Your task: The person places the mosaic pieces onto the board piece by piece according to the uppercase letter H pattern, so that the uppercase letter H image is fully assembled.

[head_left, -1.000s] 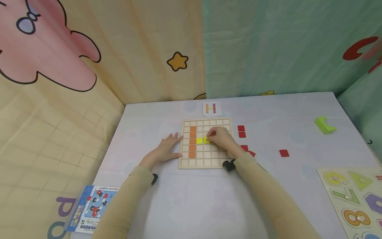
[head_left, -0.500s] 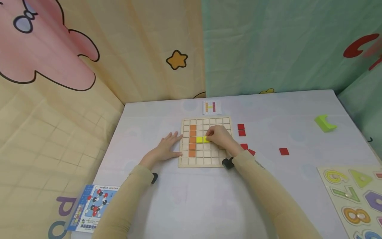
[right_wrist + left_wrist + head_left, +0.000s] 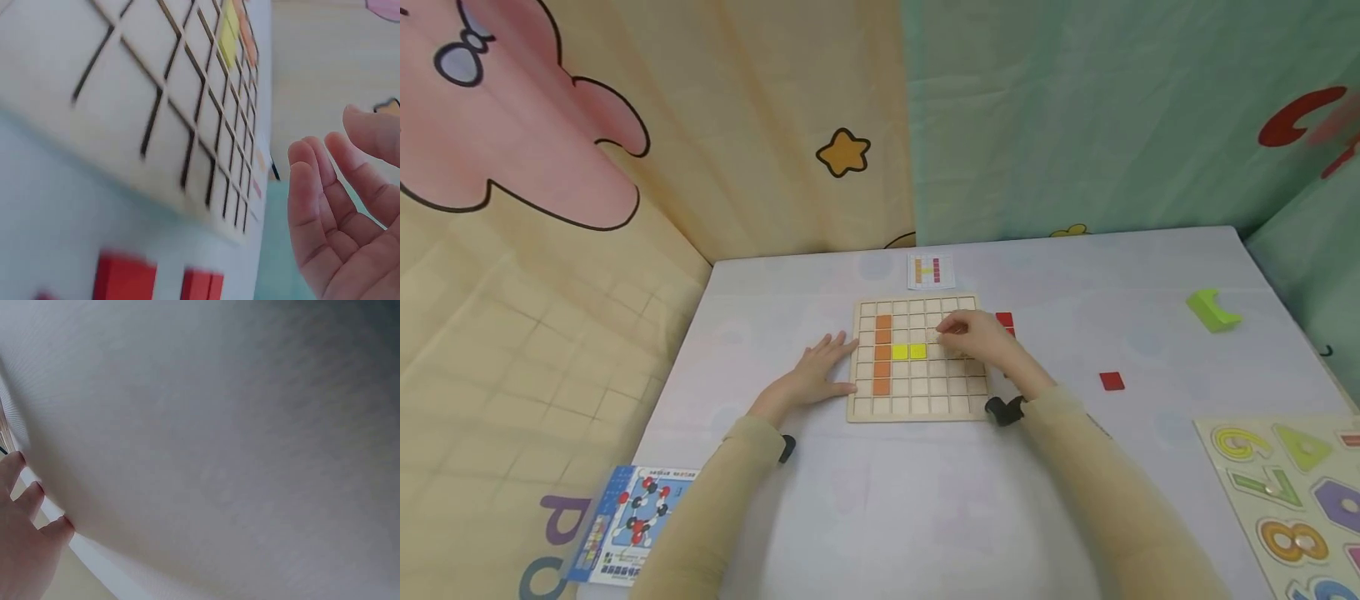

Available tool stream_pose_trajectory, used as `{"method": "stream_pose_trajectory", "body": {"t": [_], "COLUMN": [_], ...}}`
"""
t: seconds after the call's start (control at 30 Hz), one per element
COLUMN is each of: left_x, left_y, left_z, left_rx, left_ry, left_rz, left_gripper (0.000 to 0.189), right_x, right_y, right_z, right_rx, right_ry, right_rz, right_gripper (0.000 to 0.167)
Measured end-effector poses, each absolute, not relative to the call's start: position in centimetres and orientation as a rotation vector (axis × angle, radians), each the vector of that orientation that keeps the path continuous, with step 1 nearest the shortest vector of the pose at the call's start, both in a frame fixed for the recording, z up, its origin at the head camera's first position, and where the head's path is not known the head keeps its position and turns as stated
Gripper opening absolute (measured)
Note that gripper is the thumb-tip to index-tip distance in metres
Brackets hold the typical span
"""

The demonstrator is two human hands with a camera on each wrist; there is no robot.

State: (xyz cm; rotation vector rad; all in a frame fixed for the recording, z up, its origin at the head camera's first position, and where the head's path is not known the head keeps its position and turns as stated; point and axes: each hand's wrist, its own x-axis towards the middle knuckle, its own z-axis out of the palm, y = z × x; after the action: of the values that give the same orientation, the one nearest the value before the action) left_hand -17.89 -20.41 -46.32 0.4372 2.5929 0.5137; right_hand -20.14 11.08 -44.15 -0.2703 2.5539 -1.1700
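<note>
1. Pale wooden square grid board [image 3: 920, 387] lies flat in the middle of the white-covered desk [image 3: 865, 500].
2. Five orange square tiles [image 3: 882, 352] form a column in its second column of cells from the left.
3. Two bright yellow square tiles [image 3: 900, 352] lie side by side in a row, running right from the middle orange tile.
4. The left hand [image 3: 806, 373] is just left of the board, fingers spread and relaxed, with a fingertip and the thumb tip at the board's left rim.
5. The right hand [image 3: 981, 335] is over the right part of the board, to the right of the yellow tiles; its fingers are loosely bent, and the right wrist view shows a gap between them and the thumb.
6. Small red square tiles [image 3: 1004, 318] lie just beyond the board's right rim, partly hidden by the right hand, so their number cannot be told.
7. A single red square tile [image 3: 1112, 381] lies farther right, well apart from the board.
8. A white printed card [image 3: 931, 271] with an orange, yellow and red pattern lies just beyond the board's far rim.
9. A light green notched block [image 3: 1213, 310] sits at the far right of the desk.
</note>
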Motion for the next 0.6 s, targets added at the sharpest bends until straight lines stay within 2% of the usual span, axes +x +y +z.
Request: {"method": "stream_pose_trajectory", "body": {"t": [0.17,0.33,0.6], "left_x": [-17.9,-17.8,-18.0], "left_y": [-20.4,-20.4,-20.5], "left_z": [-46.2,-46.0,-46.3], "left_rx": [0.449,0.438,0.450], "left_ry": [2.602,2.595,2.592], "left_rz": [0.511,0.520,0.504], "left_gripper": [0.086,0.086,0.086], "right_x": [-19.0,-16.8,-14.4], "right_y": [15.6,19.5,21.9], "right_z": [-43.0,-43.8,-45.4], "right_rx": [-0.216,-0.152,-0.081], "right_ry": [2.572,2.579,2.595], "right_rz": [-1.204,-1.181,-1.128], "right_gripper": [0.031,0.034,0.039]}}
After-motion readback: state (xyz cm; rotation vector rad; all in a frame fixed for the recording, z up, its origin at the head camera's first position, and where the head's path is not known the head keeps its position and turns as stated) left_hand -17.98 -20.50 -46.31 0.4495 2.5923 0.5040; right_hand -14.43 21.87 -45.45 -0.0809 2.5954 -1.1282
